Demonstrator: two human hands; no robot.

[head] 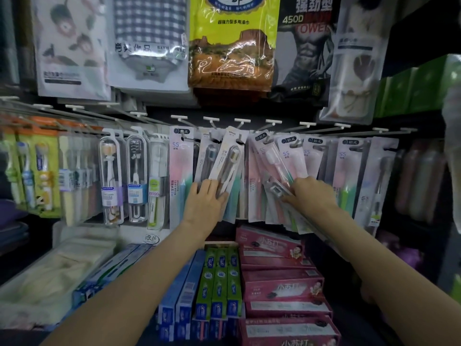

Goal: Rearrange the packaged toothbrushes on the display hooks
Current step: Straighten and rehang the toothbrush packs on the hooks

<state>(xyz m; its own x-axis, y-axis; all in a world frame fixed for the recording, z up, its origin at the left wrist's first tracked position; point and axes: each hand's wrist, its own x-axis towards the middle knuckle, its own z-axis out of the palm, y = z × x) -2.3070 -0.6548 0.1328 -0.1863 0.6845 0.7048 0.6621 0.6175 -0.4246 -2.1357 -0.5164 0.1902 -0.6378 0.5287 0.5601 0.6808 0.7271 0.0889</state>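
A long row of packaged toothbrushes (345,171) hangs from the display hooks (272,122), with toothpaste boxes (279,283) stacked on the shelf below. Both hands reach up to the middle of the row. The left hand (203,201) lays its fingers over the lower ends of two tilted white packs (228,158); whether it grips them I cannot tell. Just to the right, the right hand (311,193) curls round a fanned bunch of pink packs (268,161).

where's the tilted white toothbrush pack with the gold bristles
Head view, centre: the white toothbrush pack with gold bristles hangs tilted on the hook row, right of a dark-bristled pack, its lower end held by the left hand.
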